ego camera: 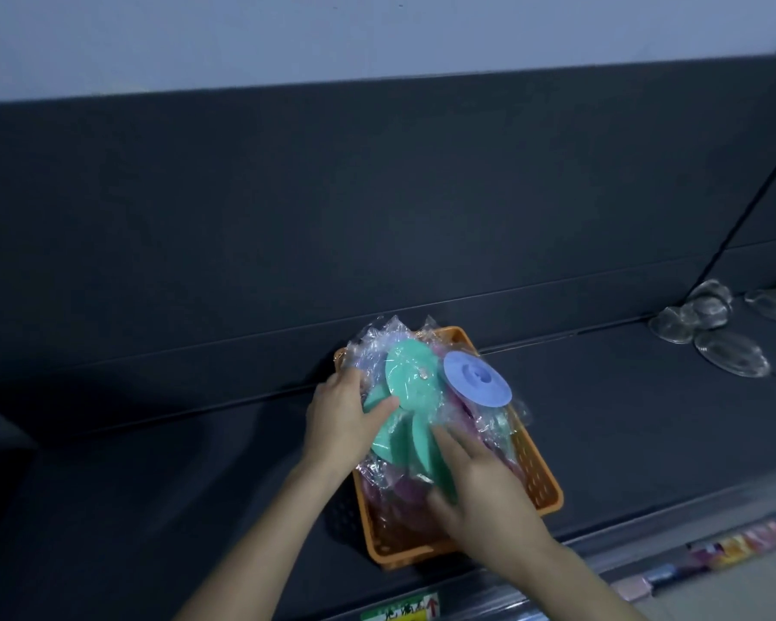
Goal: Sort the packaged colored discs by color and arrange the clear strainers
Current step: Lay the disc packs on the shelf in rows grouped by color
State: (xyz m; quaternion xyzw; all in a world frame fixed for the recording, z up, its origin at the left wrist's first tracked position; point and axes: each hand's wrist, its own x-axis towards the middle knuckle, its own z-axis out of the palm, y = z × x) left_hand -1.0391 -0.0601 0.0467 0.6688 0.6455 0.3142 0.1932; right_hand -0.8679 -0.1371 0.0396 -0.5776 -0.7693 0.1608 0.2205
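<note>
An orange perforated basket (539, 481) sits on a dark shelf and holds several discs wrapped in clear plastic. Green discs (411, 374) stand upright in the middle of the pile. My left hand (339, 416) grips them from the left, thumb across a green disc. My right hand (480, 490) lies on the packets at the front right, fingers stretched over another green disc (422, 441). A blue disc (476, 378) leans at the back right. Pink and purple discs (399, 497) lie underneath. Clear strainers (731, 347) lie on the shelf at the far right.
The shelf (198, 486) has a dark back panel (377, 195) right behind the basket. A front rail with a label strip (399, 611) runs below. Colourful small packages (735, 546) show on a lower level at the bottom right.
</note>
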